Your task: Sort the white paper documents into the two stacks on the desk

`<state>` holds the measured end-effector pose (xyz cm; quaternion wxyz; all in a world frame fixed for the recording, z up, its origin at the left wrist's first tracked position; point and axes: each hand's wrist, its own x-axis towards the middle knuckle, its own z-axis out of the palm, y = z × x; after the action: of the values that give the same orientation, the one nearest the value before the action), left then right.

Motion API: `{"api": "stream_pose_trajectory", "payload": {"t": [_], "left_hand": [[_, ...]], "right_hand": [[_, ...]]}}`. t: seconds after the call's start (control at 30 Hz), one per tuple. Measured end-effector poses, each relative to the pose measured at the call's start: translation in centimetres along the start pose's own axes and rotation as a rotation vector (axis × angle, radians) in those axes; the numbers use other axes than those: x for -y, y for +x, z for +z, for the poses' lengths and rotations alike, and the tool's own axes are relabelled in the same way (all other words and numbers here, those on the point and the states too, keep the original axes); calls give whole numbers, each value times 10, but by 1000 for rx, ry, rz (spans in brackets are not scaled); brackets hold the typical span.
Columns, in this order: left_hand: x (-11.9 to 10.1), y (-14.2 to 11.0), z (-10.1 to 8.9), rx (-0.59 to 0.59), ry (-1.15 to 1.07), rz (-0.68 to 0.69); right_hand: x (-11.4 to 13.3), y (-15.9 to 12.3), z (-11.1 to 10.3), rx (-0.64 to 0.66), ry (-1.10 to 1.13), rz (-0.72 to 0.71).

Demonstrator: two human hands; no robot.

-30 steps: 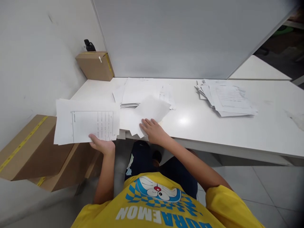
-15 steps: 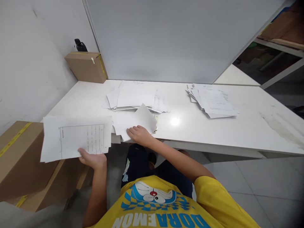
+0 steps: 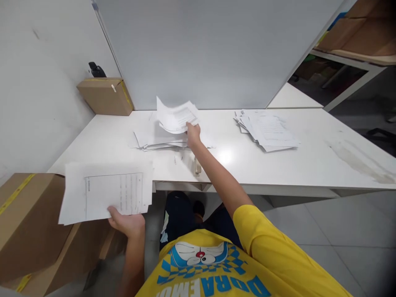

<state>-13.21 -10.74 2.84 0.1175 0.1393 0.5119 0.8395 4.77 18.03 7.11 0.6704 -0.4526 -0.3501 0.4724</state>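
My left hand (image 3: 128, 222) grips a stack of printed sheets (image 3: 107, 192) by its near edge, thumb on top, in front of the desk's left end. Out over the desk, my right hand (image 3: 193, 134) is closed on the corner of some curled paper sheets (image 3: 176, 117). These are raised above a pile of papers (image 3: 148, 138), partly hiding it. Near the desk's front edge, by my right forearm, lies a small beige stapler-like object (image 3: 197, 167). A few tiny scraps (image 3: 175, 160) lie left of it.
A second paper pile (image 3: 266, 131) sits on the white desk (image 3: 309, 169) to the right. One cardboard box (image 3: 105, 97) stands in the back left corner with a black object (image 3: 97, 70) behind it. Larger taped boxes (image 3: 27, 231) are stacked at lower left. A grey panel (image 3: 198, 53) rises behind the desk.
My right hand has lifted the sheets off the desk's front edge and carried them up and away over the pile, uncovering the beige object. My left hand still holds its stack.
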Motion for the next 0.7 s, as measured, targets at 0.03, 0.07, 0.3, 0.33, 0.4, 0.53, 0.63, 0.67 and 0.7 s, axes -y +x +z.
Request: {"api": "stream_pose_trajectory", "payload": {"t": [0.03,0.07,0.3,0.33,0.4,0.53,0.63,0.67,0.7], "left_hand": [[0,-6,2,7,-10,-42],[1,-12,4,17,-21,-86],[14,-60,37,273,-15,-213],[20,-71,43,311,-16,-235],[33,-97,55,393,-20,-287],[58,-145,70,670,-84,-360],[68,-164,82,851,-85,-386],[69,-167,88,880,-83,-377],[69,-167,95,889,-89,-353]], "right_hand": [[-2,-12,-7,6,10,103],[-1,-27,-17,-4,22,193],[26,-163,-95,216,171,279],[27,-178,-102,318,200,290],[30,-195,-117,383,247,280],[43,-187,-164,71,266,98],[58,-167,-209,-95,190,-71],[64,-162,-222,-130,153,-125],[69,-156,-235,-164,111,-181]]}}
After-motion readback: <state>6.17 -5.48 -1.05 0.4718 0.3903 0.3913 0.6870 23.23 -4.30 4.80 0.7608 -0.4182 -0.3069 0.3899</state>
